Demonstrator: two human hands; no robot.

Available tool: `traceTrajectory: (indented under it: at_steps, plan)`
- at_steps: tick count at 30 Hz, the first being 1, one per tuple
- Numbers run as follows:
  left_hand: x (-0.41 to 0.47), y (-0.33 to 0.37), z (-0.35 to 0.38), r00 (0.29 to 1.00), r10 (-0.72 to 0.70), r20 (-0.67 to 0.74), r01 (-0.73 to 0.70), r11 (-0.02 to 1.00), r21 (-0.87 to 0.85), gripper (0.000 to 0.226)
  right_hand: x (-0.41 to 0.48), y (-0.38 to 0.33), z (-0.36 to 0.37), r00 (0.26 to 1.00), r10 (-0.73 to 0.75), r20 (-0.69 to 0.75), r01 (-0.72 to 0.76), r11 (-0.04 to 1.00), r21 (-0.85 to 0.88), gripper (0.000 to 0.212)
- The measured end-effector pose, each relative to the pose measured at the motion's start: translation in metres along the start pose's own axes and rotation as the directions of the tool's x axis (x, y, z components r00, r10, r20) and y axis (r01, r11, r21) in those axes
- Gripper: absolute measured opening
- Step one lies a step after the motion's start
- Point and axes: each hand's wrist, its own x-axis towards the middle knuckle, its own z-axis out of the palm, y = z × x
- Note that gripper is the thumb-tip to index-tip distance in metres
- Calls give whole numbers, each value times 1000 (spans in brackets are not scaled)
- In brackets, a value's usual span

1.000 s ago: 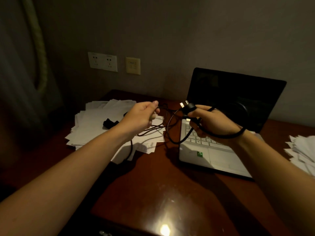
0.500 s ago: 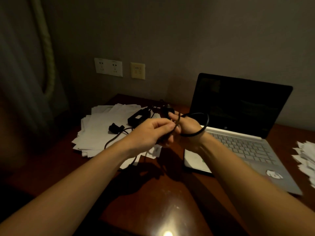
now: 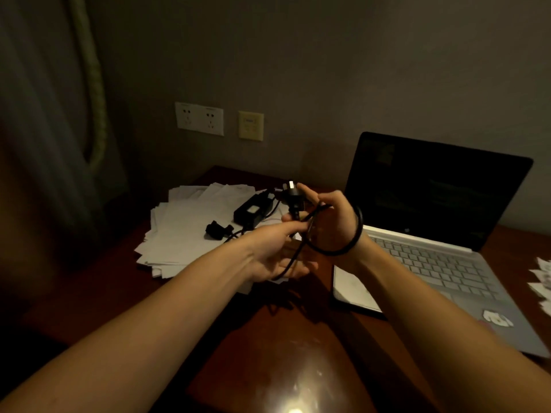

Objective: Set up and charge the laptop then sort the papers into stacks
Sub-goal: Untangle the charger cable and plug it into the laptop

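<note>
An open silver laptop [image 3: 432, 263] with a dark screen sits on the desk at the right. My right hand [image 3: 331, 222] holds the black wall plug [image 3: 293, 193] upright, prongs up, with a loop of black cable [image 3: 337, 250] round its wrist. My left hand [image 3: 277, 251] is just left of it and pinches the same cable, which runs down across its palm. The black power brick [image 3: 253, 208] and a small black connector [image 3: 216, 229] lie on a spread pile of white papers [image 3: 185, 234] at the left.
A double wall socket [image 3: 199, 118] and a yellowish wall plate [image 3: 250, 125] are on the wall behind the papers. More white papers [image 3: 542, 278] lie at the right edge. A curtain with a rope tie [image 3: 95, 84] hangs at the left. The wooden desk [image 3: 268, 353] shows a light glare.
My hands came together from apart. The plug has risen in my right hand, and the cable loop now hangs lower round the wrist while my left hand runs down the cable.
</note>
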Motion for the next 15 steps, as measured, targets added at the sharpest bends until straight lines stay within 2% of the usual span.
traceTrajectory:
  at_steps: [6, 8, 11, 15]
  plan:
    - [11, 0, 10, 996, 15, -85, -25, 993, -117, 34, -6, -9, -4, 999, 40, -33, -49, 942, -331, 49]
    - [18, -2, 12, 990, 18, -141, -42, 984, -171, 44, -10, -13, -6, 999, 11, -31, -22, 932, -363, 39]
    - [21, -1, 17, 976, 30, -215, -81, 968, -235, 38, -14, -15, -9, 1000, -24, 9, 26, 928, -372, 28]
    - [23, 5, 25, 968, 94, -232, -164, 938, -306, 15, -18, -12, -14, 997, -68, 20, 71, 943, -326, 40]
